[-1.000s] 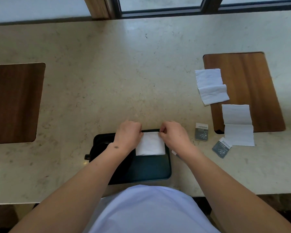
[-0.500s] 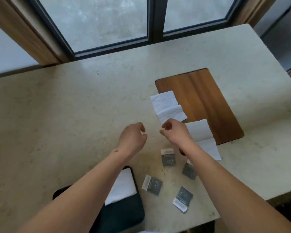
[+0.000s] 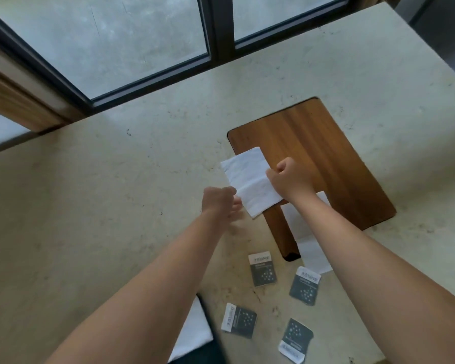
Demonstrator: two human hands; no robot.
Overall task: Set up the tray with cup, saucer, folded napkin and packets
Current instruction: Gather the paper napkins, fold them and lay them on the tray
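The right hand grips the far napkin at its right edge, fingers curled onto it. The left hand meets the near-left edge — its fingers appear to pinch it, though blur obscures them. The napkin straddles the wooden board and the bench.

Risk: uneven pull creases or tears the tissue. A second napkin lies under the right forearm — it may drag. Four packets lie near the tray, which holds one folded napkin.

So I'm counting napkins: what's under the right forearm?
A second white napkin lies partly on the wooden board; the right forearm hides its middle.
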